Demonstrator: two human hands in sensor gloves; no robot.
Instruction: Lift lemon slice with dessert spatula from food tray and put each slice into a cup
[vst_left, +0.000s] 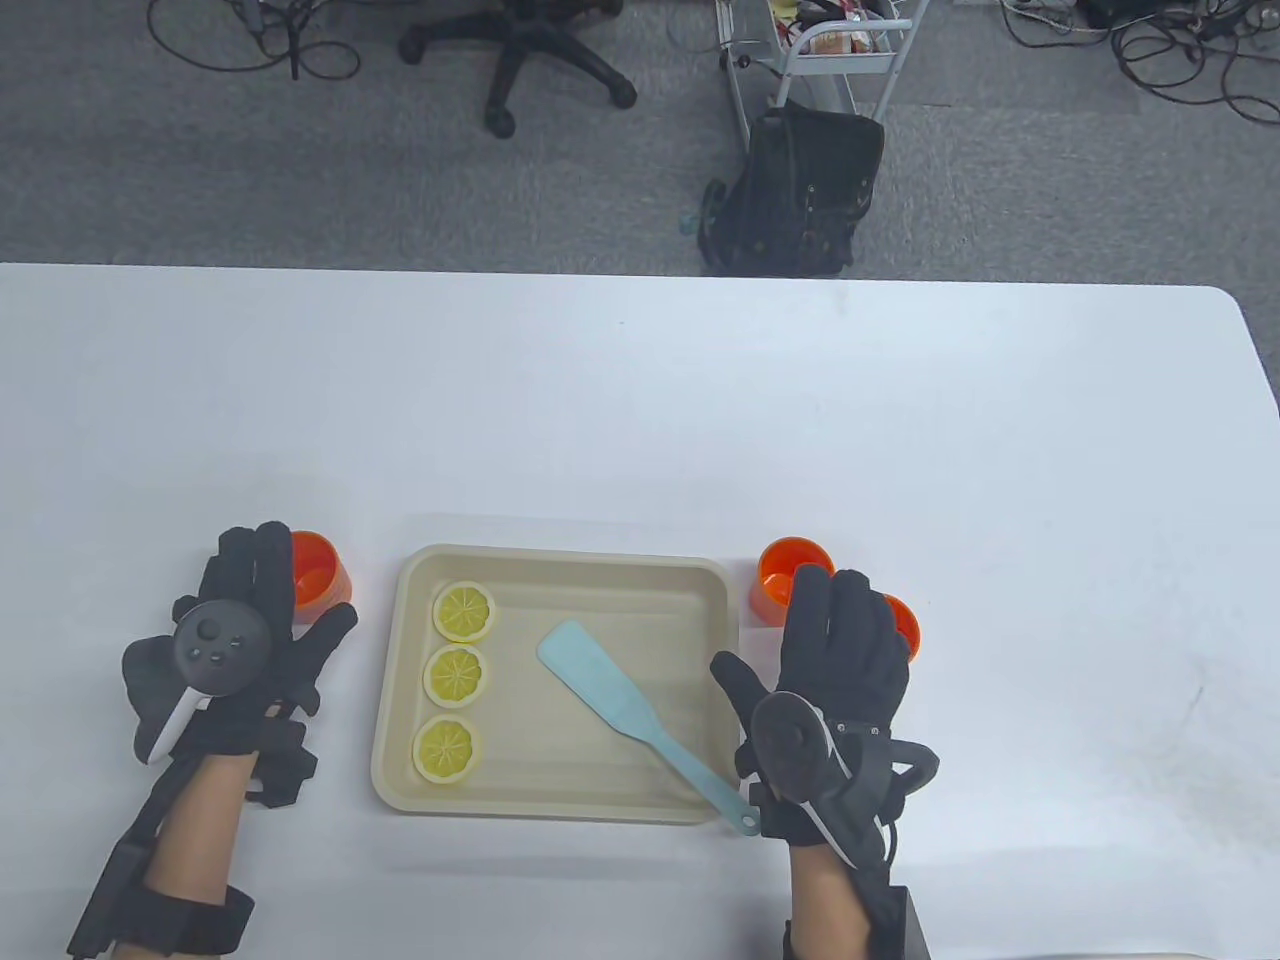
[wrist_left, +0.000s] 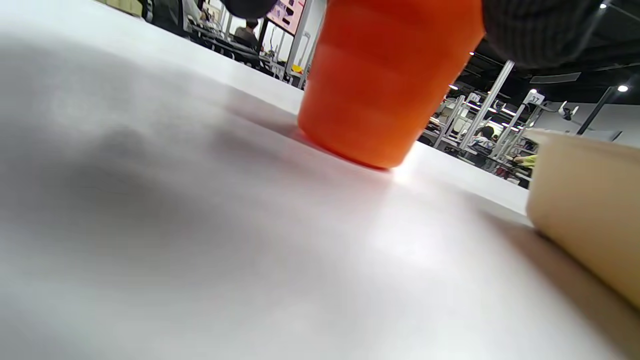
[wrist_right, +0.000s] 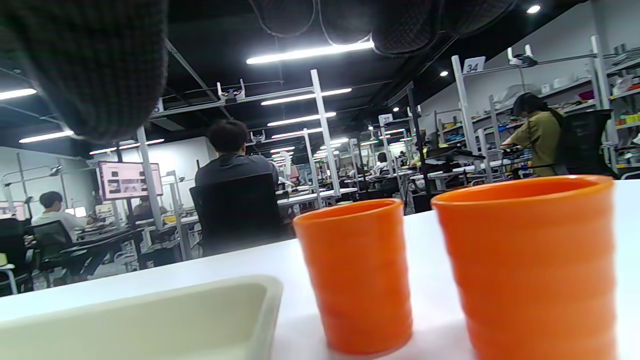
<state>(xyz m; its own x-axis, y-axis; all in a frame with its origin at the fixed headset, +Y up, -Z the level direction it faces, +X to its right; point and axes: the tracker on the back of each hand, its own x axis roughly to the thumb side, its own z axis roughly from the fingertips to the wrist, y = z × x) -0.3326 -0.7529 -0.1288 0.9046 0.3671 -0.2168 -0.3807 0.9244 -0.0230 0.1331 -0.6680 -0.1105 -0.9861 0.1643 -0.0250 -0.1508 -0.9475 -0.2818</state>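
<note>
Table view: right hand (vst_left: 835, 660) flat, fingers straight, over two orange cups (vst_left: 790, 570); left hand (vst_left: 240, 640) likewise relaxed beside a third cup (vst_left: 318, 570). Spatula (vst_left: 620, 700) lies untouched in tray (vst_left: 560, 562). Three lemon slices (vst_left: 456, 676) look thin, light, probably slippery; take the spatula handle.

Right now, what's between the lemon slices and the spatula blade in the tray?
Nothing: bare tray floor separates the three slices from the spatula blade, seen in the table view.
</note>
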